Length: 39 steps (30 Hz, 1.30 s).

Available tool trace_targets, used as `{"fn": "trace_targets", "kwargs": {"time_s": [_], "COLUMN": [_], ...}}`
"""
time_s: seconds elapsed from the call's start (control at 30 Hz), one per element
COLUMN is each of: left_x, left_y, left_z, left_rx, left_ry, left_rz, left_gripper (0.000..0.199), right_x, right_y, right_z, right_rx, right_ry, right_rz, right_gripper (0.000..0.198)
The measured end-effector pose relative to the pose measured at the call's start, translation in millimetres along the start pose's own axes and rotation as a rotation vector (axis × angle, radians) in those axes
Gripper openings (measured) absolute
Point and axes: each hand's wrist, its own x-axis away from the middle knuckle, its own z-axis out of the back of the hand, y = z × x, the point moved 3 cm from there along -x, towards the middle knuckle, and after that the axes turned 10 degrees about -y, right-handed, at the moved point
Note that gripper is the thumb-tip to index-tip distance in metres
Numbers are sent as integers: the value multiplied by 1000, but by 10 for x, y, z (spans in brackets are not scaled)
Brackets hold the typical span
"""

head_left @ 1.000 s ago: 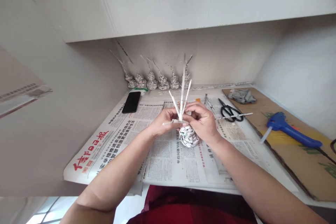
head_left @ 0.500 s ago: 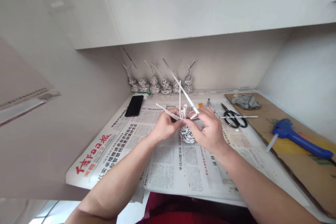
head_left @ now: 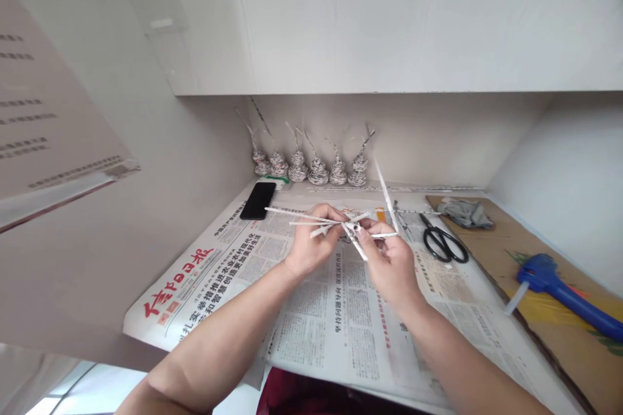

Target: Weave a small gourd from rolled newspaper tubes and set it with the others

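Observation:
Between my hands is a piece woven from rolled paper strips [head_left: 351, 228], its loose strip ends fanning out in several directions. My left hand [head_left: 315, 240] is closed around its left side, with strips sticking out past the fingers to the left. On the right, my right hand [head_left: 389, 256] pinches the strips near the centre. One long paper strip [head_left: 386, 194] rises from beside my right fingers, bent sharply near the hand. The woven body beneath is mostly hidden by my fingers.
Several gourd-shaped paper weavings [head_left: 318, 170] stand along the back wall. A black phone [head_left: 257, 201] lies on the newspaper [head_left: 311, 311] at left. To the right are black-handled scissors [head_left: 442, 243], a grey cloth [head_left: 464, 213] and a blue glue gun [head_left: 564, 288] on cardboard [head_left: 540, 343].
The woven piece has tipped, so its strip ends now spread sideways and towards me rather than upward. Both hands stay on it. The camera view has shifted slightly.

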Motion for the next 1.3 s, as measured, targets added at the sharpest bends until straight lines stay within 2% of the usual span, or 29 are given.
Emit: {"fn": "trace_targets", "kwargs": {"time_s": [0.1,0.2,0.47,0.67,0.87,0.97,1.03,1.13,1.3], "left_x": [1,-13,-11,6,37,45,36,8,-14], "left_y": [11,-27,-43,-13,57,66,42,-36,-137], "left_z": [15,23,-9,-56,-125,-130,-118,-98,-122], "left_rx": [-116,-175,-192,-156,-4,-4,44,209,481], "left_ry": [-12,-58,-77,-107,-189,-170,-127,-52,27], "left_rz": [-21,22,107,101,39,40,70,166,255], "left_gripper": [8,11,12,11,6,8,9,16,30], "right_x": [-52,-90,-71,-81,-17,12,18,0,-87], "right_y": [91,81,5,-15,-99,-146,-162,-159,-82], "right_z": [-16,6,31,33,51,74,91,108,119], "right_rx": [-218,-321,-236,-302,-113,58,79,6,-121], "right_ry": [-32,3,70,84,83,75,68,49,66], "right_rz": [-66,-11,20,38,212,338,372,307,79], "right_gripper": [28,25,20,16,12,17,18,18,25]}}
